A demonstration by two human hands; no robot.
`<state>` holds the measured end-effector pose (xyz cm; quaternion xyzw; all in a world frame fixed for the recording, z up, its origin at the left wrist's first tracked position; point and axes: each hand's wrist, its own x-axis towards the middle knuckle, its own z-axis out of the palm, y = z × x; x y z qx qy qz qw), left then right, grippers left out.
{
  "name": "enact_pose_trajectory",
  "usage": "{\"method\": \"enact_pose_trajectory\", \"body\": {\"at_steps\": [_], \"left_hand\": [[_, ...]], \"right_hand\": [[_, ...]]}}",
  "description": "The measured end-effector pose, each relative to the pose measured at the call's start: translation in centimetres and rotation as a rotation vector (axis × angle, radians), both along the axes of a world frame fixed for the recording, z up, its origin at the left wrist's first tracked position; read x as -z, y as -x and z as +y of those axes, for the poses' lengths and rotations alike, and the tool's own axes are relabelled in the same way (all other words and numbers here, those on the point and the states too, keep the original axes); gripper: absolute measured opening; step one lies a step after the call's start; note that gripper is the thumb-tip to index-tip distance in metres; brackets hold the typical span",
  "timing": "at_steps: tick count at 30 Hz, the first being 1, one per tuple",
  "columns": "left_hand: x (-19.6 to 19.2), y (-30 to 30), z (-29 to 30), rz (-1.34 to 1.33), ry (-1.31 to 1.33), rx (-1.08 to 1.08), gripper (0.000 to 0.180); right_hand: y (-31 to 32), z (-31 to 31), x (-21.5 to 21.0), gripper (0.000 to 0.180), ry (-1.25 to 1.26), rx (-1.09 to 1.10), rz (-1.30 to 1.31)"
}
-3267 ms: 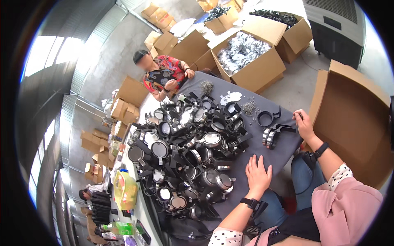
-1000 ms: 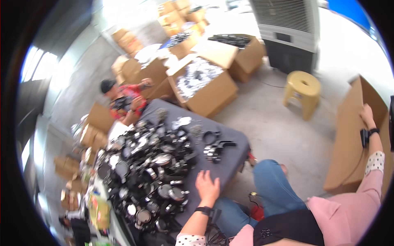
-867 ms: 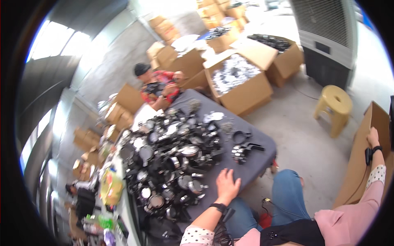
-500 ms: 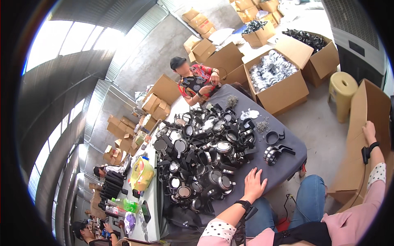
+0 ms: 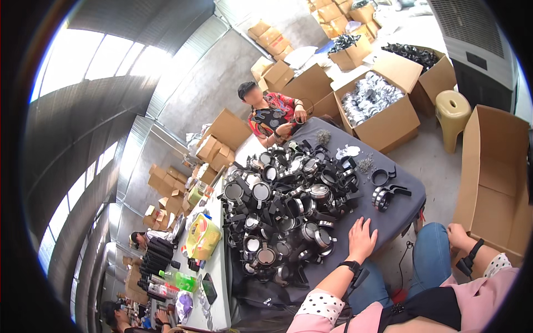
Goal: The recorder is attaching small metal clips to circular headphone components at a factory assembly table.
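My left hand [image 5: 361, 238] lies flat and open on the dark grey table cover [image 5: 388, 216], just right of a big heap of black and silver round parts [image 5: 283, 216]. My right hand [image 5: 456, 236] rests by my knee in blue jeans, off the table, close to a large open cardboard box [image 5: 494, 172]; it looks empty, with the fingers loosely curled. A small stack of black rings with handles [image 5: 384, 195] stands apart near the table's right edge.
A person in a patterned shirt [image 5: 270, 114] sits at the table's far end handling a part. Open boxes of silver parts [image 5: 377, 108] and black parts [image 5: 413, 61] stand on the floor beyond, with a yellow stool [image 5: 452, 108]. Other people work at far left.
My right hand has come away from the cardboard box and down beside my knee. My left hand stays flat on the table. The view has swung about.
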<state>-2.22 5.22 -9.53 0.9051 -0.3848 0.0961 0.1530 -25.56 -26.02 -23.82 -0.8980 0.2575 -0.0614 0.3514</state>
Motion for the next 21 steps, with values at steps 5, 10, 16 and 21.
{"method": "enact_pose_trajectory", "body": {"at_steps": [5,10,16,21], "left_hand": [[0.3,-0.1,0.1,-0.009,0.004,-0.015,0.051],[0.3,0.0,0.1,-0.019,0.021,-0.021,0.05],[0.4,-0.2,0.7,-0.015,0.016,-0.026,0.051],[0.3,0.0,0.2,0.003,0.024,-0.016,0.051]], "right_hand": [[-1.0,0.7,-4.6,0.019,-0.095,0.061,0.063],[-6.2,0.0,-10.1,0.02,0.076,0.027,-0.273],[-17.2,0.1,-16.9,0.019,0.277,0.018,-0.589],[-25.2,-2.0,-13.1,0.018,0.014,0.335,-0.777]]}}
